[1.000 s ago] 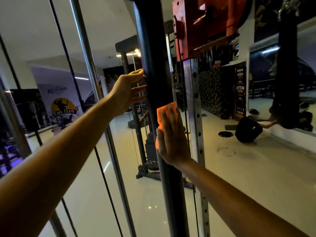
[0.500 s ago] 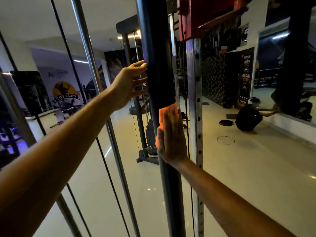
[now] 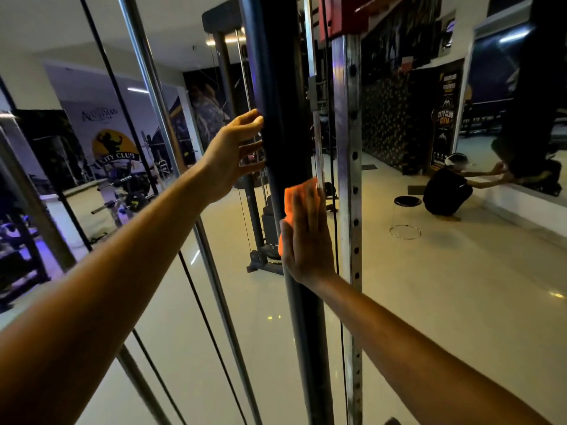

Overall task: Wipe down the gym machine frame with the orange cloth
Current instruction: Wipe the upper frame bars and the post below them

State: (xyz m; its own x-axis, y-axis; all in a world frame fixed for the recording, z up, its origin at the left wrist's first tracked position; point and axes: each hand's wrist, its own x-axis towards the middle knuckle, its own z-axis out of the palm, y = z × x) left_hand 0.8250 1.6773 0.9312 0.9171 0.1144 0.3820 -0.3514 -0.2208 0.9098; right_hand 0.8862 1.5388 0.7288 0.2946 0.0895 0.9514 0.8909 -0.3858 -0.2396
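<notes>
The right hand [image 3: 306,237] still presses the orange cloth [image 3: 299,191] flat-fingered against the black upright post [image 3: 276,87] of the machine frame, sitting about as high on the post as half a second ago and lower than a second ago. The left hand [image 3: 234,153] stays released, its straight fingers touching the post's left side higher up. Farther off, the yellow wall logo [image 3: 115,148] reads "CITY CLUB" and the dark banner [image 3: 443,118] reads "CITY CLUB GYM".

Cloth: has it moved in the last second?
Yes: the cloth has slid down the black post, farther below the red block than before.
</notes>
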